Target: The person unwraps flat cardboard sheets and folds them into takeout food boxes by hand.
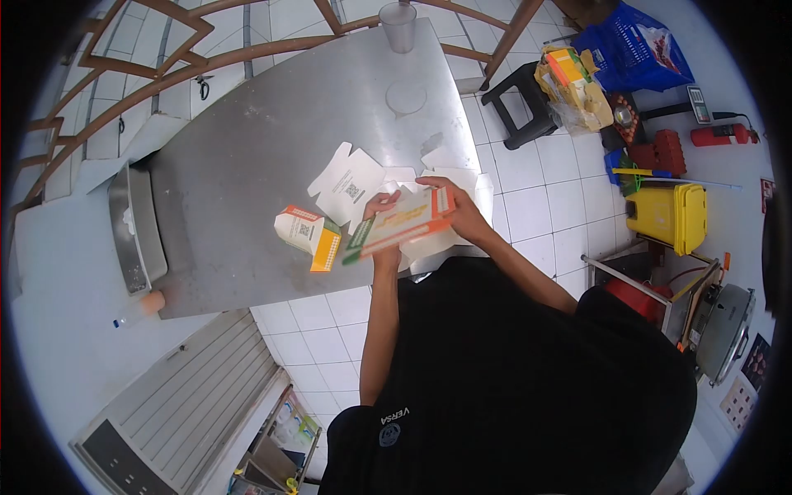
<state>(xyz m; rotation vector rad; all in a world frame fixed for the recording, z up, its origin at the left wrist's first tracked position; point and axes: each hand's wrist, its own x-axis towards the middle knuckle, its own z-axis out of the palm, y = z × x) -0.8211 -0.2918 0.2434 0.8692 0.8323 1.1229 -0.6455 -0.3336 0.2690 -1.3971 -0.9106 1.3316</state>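
A printed cardboard carton [404, 219] in white, orange and green is held tilted above the table, its left end blurred. My right hand [462, 213] grips its right end, fingers over the top edge. My left hand [381, 203] is partly hidden behind the carton, with curled fingers showing above its upper edge. Beyond the hands lies an unfolded white carton blank [351, 180] with a printed code. To the left, a folded carton [309, 237] in white, yellow and green rests on the table. More white card [474, 194] lies by my right hand.
The metal table [239, 165] carries a clear cup [398, 29] at its far end and a metal tray [139, 227] at its left. A black stool [520, 106] holds a bag of cartons [573, 87]. A brown railing [272, 41] runs behind.
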